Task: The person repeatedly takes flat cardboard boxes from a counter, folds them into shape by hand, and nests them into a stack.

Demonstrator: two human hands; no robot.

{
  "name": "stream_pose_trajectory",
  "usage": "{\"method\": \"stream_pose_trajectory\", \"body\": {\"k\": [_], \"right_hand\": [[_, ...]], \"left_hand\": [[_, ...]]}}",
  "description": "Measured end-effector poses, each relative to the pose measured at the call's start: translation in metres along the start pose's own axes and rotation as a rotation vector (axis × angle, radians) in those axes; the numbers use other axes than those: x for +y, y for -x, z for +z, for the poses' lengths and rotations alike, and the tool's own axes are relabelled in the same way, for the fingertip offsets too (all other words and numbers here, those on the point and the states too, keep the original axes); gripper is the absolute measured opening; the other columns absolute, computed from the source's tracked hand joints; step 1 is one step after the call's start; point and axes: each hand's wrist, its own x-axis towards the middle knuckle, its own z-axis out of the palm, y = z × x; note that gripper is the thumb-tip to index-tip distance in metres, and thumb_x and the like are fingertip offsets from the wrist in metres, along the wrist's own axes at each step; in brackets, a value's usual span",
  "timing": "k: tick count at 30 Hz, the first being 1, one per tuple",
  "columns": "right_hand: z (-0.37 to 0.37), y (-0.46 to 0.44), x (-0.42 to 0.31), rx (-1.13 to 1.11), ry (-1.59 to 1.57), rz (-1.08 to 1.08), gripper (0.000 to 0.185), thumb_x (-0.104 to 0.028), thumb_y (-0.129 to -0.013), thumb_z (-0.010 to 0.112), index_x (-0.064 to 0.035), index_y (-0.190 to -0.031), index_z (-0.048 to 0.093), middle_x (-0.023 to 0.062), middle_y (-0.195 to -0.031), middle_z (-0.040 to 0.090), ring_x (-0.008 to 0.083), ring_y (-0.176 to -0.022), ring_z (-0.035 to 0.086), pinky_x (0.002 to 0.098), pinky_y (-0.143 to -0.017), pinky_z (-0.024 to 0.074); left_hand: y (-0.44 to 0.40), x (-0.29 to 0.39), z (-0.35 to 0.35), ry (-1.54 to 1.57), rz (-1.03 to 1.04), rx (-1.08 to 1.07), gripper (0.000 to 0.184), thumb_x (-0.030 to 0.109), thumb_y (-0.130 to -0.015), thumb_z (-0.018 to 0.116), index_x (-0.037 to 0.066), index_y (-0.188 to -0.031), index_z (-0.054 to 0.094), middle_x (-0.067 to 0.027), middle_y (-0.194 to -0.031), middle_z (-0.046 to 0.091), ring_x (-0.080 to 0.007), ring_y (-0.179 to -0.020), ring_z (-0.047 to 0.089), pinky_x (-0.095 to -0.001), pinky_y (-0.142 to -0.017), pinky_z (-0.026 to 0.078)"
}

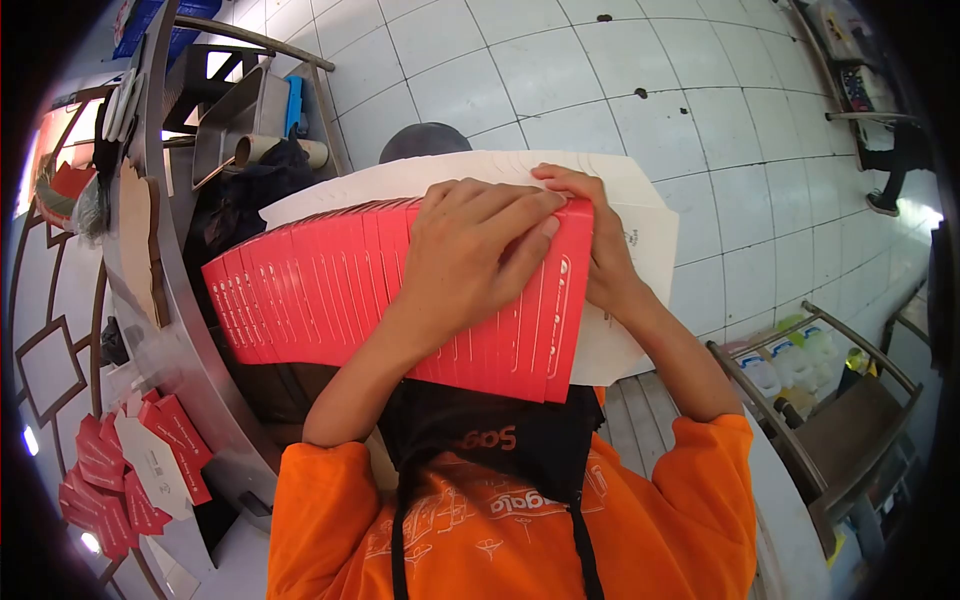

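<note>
A long fanned row of overlapping red cardboard pieces (330,285) with white printed lines lies across the front of the body. White cardboard (640,230) shows behind and to the right of it. My left hand (470,250) rests on top of the red pieces near their right end, its fingers bent and closed around their upper edge. At the right end, my right hand (600,240) reaches behind the red stack, its fingertips curled over the top corner beside the other hand. Part of the right hand is hidden behind the cardboard.
A metal counter edge (190,330) runs along the left, with red and white cardboard (125,475) lower down. A metal tray (235,120) sits at upper left. A chair (830,420) and plastic bottles (790,365) stand at right. A person's foot (882,203) shows far right.
</note>
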Motion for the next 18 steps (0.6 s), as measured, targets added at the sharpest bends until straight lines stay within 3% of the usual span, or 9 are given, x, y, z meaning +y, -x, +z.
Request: {"method": "stream_pose_trajectory", "body": {"k": [4,7,8,11,14,17,18], "right_hand": [[0.000,-0.016,-0.007,-0.025,-0.025,0.134,0.034,-0.009,-0.101,0.063,-0.0018,-0.134,0.058,0.0195,-0.139,0.062,0.0334,-0.125,0.063,0.0408,-0.105,0.0507],[-0.007,-0.037,0.010,0.026,0.165,-0.054,0.027,-0.009,-0.103,0.059,0.0006,-0.128,0.063,0.0190,-0.138,0.063,0.0309,-0.124,0.064,0.0402,-0.105,0.0510],[-0.009,-0.039,0.009,0.018,0.169,0.012,0.025,-0.010,-0.105,0.057,0.0021,-0.125,0.066,0.0198,-0.141,0.061,0.0289,-0.126,0.063,0.0401,-0.105,0.0507],[-0.014,-0.050,0.000,-0.098,0.042,0.226,0.034,-0.013,-0.107,0.055,0.0010,-0.137,0.061,0.0206,-0.146,0.059,0.0292,-0.130,0.062,0.0395,-0.107,0.0501],[-0.012,-0.041,-0.004,0.046,0.105,0.197,0.044,-0.019,-0.110,0.052,-0.0005,-0.149,0.051,0.0198,-0.150,0.057,0.0300,-0.134,0.060,0.0383,-0.110,0.0482],[-0.023,-0.003,-0.026,0.149,0.161,0.272,0.052,-0.028,-0.113,0.049,-0.0024,-0.157,0.043,0.0192,-0.153,0.054,0.0308,-0.136,0.058,0.0391,-0.115,0.0437],[-0.025,0.020,-0.030,0.106,0.049,0.291,0.053,-0.031,-0.114,0.047,-0.0010,-0.157,0.042,0.0188,-0.154,0.053,0.0304,-0.138,0.055,0.0397,-0.117,0.0409]], "left_hand": [[-0.004,-0.014,0.004,0.000,-0.027,0.025,0.018,0.023,-0.098,0.068,0.013,-0.111,0.076,-0.0053,-0.099,0.076,-0.0266,-0.091,0.067,-0.0428,-0.089,0.046],[-0.015,-0.025,0.006,0.028,-0.064,0.026,0.024,0.025,-0.102,0.065,0.009,-0.115,0.076,-0.0096,-0.108,0.078,-0.0295,-0.096,0.069,-0.0420,-0.091,0.048],[-0.019,-0.026,0.004,0.049,-0.117,-0.003,0.025,0.026,-0.103,0.064,0.007,-0.113,0.076,-0.0102,-0.103,0.078,-0.0304,-0.093,0.069,-0.0427,-0.090,0.049],[-0.029,-0.027,-0.005,0.061,-0.266,-0.140,0.027,0.026,-0.102,0.064,0.008,-0.120,0.074,-0.0117,-0.114,0.077,-0.0315,-0.103,0.068,-0.0446,-0.095,0.048],[-0.006,-0.027,-0.010,-0.116,-0.004,0.089,0.049,0.036,-0.100,0.068,0.011,-0.142,0.063,-0.0140,-0.143,0.064,-0.0354,-0.131,0.058,-0.0515,-0.111,0.042],[0.043,0.012,-0.039,-0.132,0.003,-0.164,0.076,0.047,-0.095,0.072,0.015,-0.159,0.045,-0.0117,-0.166,0.042,-0.0392,-0.153,0.036,-0.0616,-0.122,0.027],[0.058,0.015,-0.033,-0.140,0.022,-0.181,0.081,0.050,-0.093,0.072,0.015,-0.160,0.043,-0.0111,-0.168,0.038,-0.0394,-0.155,0.032,-0.0633,-0.123,0.025]]}}
